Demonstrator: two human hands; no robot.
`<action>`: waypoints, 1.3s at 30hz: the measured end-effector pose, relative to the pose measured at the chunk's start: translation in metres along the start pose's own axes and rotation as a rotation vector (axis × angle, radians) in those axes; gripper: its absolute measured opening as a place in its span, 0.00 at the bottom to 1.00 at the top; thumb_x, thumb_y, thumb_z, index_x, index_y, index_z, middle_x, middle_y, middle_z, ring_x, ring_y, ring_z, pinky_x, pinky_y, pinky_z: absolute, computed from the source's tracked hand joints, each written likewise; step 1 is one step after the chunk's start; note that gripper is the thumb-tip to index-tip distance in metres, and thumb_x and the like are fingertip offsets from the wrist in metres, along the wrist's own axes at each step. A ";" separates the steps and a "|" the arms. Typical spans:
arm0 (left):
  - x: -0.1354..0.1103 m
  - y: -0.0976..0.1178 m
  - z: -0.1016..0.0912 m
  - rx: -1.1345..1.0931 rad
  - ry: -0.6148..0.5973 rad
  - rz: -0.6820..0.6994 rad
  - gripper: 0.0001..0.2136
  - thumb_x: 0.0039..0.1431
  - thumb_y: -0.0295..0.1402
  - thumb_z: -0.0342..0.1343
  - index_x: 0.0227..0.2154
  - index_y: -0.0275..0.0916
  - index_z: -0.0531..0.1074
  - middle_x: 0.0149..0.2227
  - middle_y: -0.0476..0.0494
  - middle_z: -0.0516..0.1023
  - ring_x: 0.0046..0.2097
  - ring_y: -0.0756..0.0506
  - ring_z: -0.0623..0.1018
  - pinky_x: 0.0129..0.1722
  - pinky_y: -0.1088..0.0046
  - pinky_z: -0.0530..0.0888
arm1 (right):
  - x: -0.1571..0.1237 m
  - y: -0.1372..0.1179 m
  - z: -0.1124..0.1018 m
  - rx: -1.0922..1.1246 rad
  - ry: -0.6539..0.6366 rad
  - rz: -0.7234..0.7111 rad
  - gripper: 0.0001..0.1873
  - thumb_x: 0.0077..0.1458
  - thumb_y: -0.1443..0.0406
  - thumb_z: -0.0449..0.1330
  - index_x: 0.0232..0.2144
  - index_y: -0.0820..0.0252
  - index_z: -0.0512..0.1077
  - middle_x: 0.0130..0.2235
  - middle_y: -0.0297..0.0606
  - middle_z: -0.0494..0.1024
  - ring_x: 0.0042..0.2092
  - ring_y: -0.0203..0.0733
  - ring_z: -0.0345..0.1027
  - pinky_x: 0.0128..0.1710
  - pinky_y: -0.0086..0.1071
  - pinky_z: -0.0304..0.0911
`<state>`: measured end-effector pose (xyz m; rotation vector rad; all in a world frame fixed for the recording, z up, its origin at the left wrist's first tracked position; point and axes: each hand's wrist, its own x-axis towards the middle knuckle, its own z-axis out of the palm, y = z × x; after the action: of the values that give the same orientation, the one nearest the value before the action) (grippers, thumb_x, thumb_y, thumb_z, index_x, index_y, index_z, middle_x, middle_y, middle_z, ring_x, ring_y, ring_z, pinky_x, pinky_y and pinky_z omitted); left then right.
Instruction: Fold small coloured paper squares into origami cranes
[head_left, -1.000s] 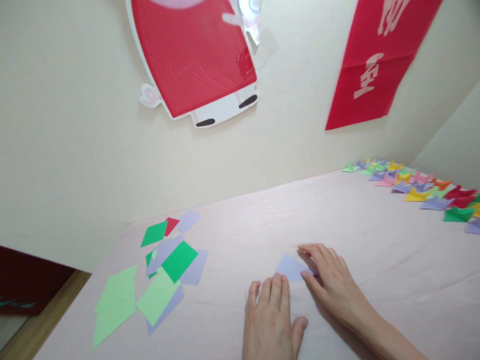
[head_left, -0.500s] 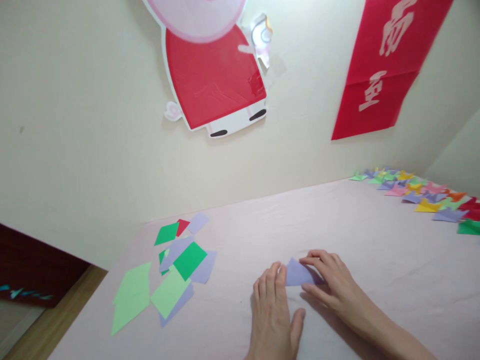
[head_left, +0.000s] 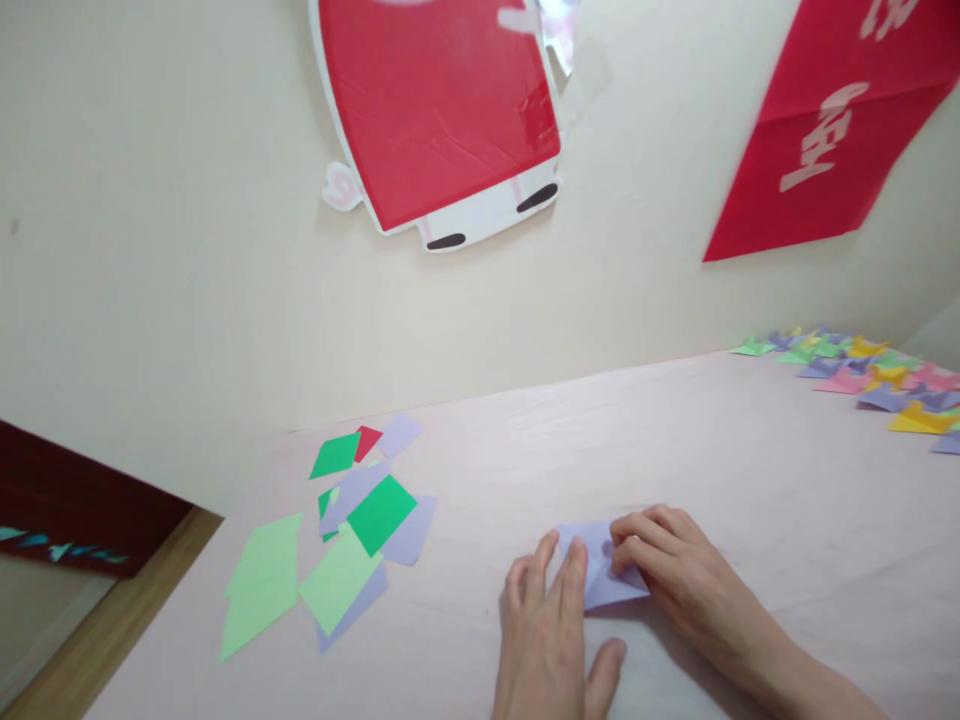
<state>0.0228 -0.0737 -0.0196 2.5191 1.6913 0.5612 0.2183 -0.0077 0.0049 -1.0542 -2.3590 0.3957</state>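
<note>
A small sheet of light purple paper [head_left: 602, 588], with crease lines, lies on the cloth-covered surface between my hands. My left hand [head_left: 541, 625] rests flat at its left side, fingers spread and the fingertips on the paper's edge; the thumb is apart from it. From the right, my right hand [head_left: 679, 560] has curled fingers closed on the paper's right part. That part of the sheet and the thumb tip are hidden by the hand.
Loose paper squares, such as a dark green sheet [head_left: 382, 515] and a light green sheet [head_left: 262, 570], lie scattered at left. Rows of folded paper pieces [head_left: 889, 380] stand at the far right by the wall [head_left: 600, 310]. The pale cloth [head_left: 465, 670] covers the surface.
The purple paper has gone from a folded triangle to a more opened shape. My right hand's fingers have curled in onto it. The view has tilted down and shifted left.
</note>
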 end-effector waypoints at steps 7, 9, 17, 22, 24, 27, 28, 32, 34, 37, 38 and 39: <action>-0.005 0.000 0.003 0.006 0.049 0.039 0.26 0.62 0.46 0.52 0.59 0.38 0.63 0.60 0.41 0.68 0.58 0.38 0.68 0.56 0.59 0.66 | 0.000 0.004 -0.008 0.128 -0.121 0.079 0.06 0.60 0.67 0.55 0.33 0.54 0.72 0.41 0.37 0.76 0.45 0.44 0.66 0.46 0.38 0.62; -0.004 0.003 -0.002 -0.030 0.041 -0.007 0.30 0.63 0.41 0.52 0.64 0.31 0.54 0.58 0.36 0.69 0.57 0.40 0.68 0.56 0.61 0.66 | 0.005 0.002 -0.004 0.139 -0.072 0.170 0.12 0.63 0.63 0.52 0.29 0.55 0.71 0.35 0.37 0.76 0.40 0.44 0.67 0.43 0.37 0.63; 0.001 0.009 -0.003 -0.006 0.022 -0.094 0.28 0.62 0.35 0.54 0.64 0.43 0.56 0.57 0.37 0.67 0.56 0.37 0.67 0.54 0.55 0.68 | 0.026 -0.003 0.007 0.014 0.026 0.467 0.09 0.54 0.60 0.54 0.25 0.56 0.68 0.26 0.34 0.74 0.30 0.42 0.67 0.30 0.32 0.58; 0.000 0.009 0.002 0.082 0.041 -0.136 0.26 0.62 0.40 0.54 0.63 0.46 0.60 0.65 0.38 0.57 0.61 0.34 0.61 0.55 0.53 0.67 | 0.026 0.002 0.013 -0.054 0.022 0.461 0.11 0.56 0.59 0.54 0.26 0.56 0.70 0.24 0.33 0.73 0.28 0.41 0.66 0.30 0.31 0.55; 0.000 0.008 0.000 0.114 0.015 -0.088 0.26 0.63 0.41 0.52 0.63 0.44 0.59 0.67 0.41 0.54 0.63 0.34 0.59 0.56 0.53 0.66 | 0.026 0.003 0.015 -0.080 0.017 0.463 0.11 0.56 0.59 0.54 0.25 0.56 0.70 0.23 0.32 0.73 0.28 0.41 0.66 0.29 0.30 0.54; 0.001 0.007 -0.004 0.135 -0.052 0.008 0.25 0.66 0.42 0.47 0.63 0.40 0.58 0.67 0.44 0.56 0.63 0.37 0.60 0.56 0.56 0.65 | 0.028 0.002 0.015 -0.109 0.004 0.478 0.11 0.56 0.59 0.54 0.25 0.55 0.71 0.23 0.32 0.74 0.27 0.40 0.66 0.28 0.30 0.53; 0.001 0.006 -0.005 0.139 -0.070 0.029 0.26 0.66 0.43 0.46 0.63 0.38 0.58 0.67 0.45 0.57 0.64 0.37 0.60 0.56 0.57 0.65 | 0.029 0.002 0.015 -0.113 0.000 0.483 0.11 0.56 0.59 0.54 0.25 0.55 0.71 0.23 0.32 0.74 0.27 0.40 0.67 0.28 0.30 0.53; 0.002 0.007 -0.006 0.159 -0.088 0.047 0.26 0.67 0.44 0.45 0.63 0.36 0.58 0.67 0.43 0.57 0.64 0.39 0.60 0.56 0.58 0.65 | 0.032 0.002 0.014 -0.107 -0.027 0.504 0.12 0.56 0.58 0.54 0.25 0.55 0.72 0.23 0.32 0.74 0.26 0.40 0.67 0.27 0.29 0.52; 0.002 0.008 -0.006 0.168 -0.086 0.041 0.27 0.67 0.45 0.45 0.63 0.36 0.59 0.67 0.42 0.56 0.65 0.39 0.59 0.56 0.58 0.65 | 0.032 0.003 0.015 -0.101 -0.029 0.505 0.13 0.57 0.58 0.54 0.25 0.55 0.72 0.23 0.32 0.75 0.25 0.39 0.67 0.26 0.29 0.51; 0.002 0.008 -0.006 0.176 -0.089 0.034 0.27 0.67 0.46 0.44 0.63 0.36 0.58 0.68 0.42 0.54 0.65 0.38 0.59 0.57 0.58 0.65 | 0.031 0.003 0.016 -0.106 -0.014 0.503 0.14 0.57 0.58 0.53 0.25 0.55 0.72 0.22 0.32 0.75 0.24 0.38 0.67 0.25 0.29 0.50; 0.002 0.009 -0.006 0.179 -0.091 0.032 0.27 0.67 0.46 0.44 0.63 0.37 0.58 0.68 0.43 0.54 0.65 0.38 0.59 0.57 0.58 0.65 | 0.031 0.003 0.016 -0.113 -0.010 0.501 0.14 0.57 0.58 0.53 0.24 0.55 0.72 0.22 0.32 0.75 0.24 0.38 0.67 0.25 0.29 0.50; 0.002 0.009 -0.005 0.182 -0.092 0.030 0.27 0.67 0.46 0.43 0.63 0.37 0.58 0.68 0.43 0.53 0.65 0.39 0.59 0.57 0.58 0.65 | 0.031 0.002 0.016 -0.123 -0.005 0.498 0.14 0.57 0.58 0.53 0.24 0.55 0.72 0.22 0.32 0.75 0.24 0.38 0.67 0.25 0.29 0.50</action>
<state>0.0294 -0.0766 -0.0119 2.6506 1.7479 0.3009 0.1930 0.0164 0.0016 -1.7039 -2.1252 0.4314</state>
